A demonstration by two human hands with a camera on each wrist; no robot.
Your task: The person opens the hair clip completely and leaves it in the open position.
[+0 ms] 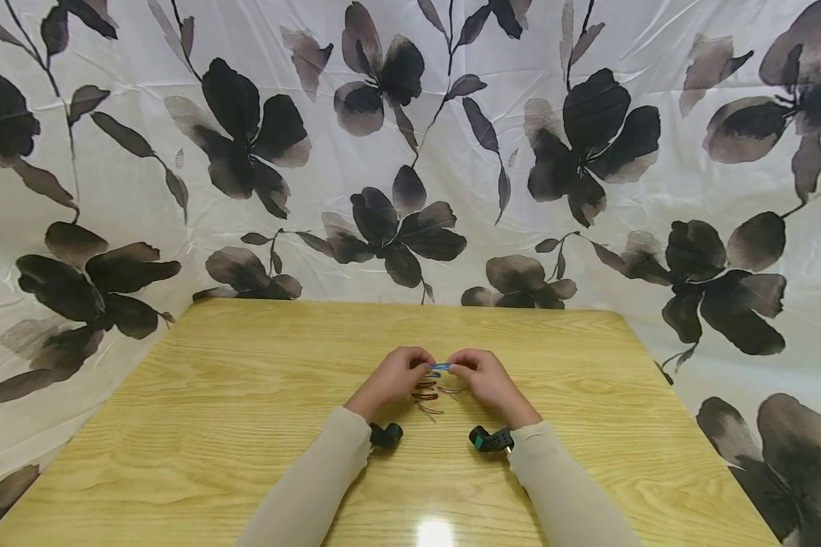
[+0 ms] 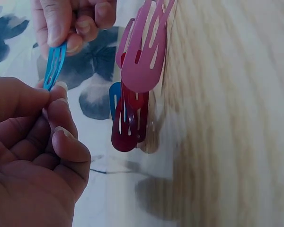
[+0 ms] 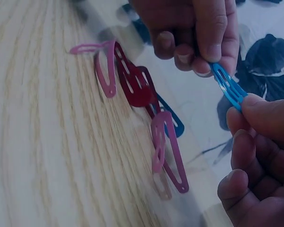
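A blue snap hair clip (image 1: 440,367) is stretched between both hands, raised above the table. My left hand (image 1: 398,378) pinches one end between thumb and fingertips. At the other end, my right hand (image 1: 486,380) pinches it with thumb and forefinger. The clip's slotted frame shows clearly in the right wrist view (image 3: 228,86). Below the hands lie several more hair clips: pink ones (image 2: 143,71), dark red ones (image 3: 137,90) and another blue one (image 3: 176,124), partly hidden behind the others.
The light wood table (image 1: 246,365) stretches out on every side of the hands. A cloth with dark flowers (image 1: 383,152) hangs behind it and along both sides. Black straps with cameras (image 1: 490,439) sit on the wrists.
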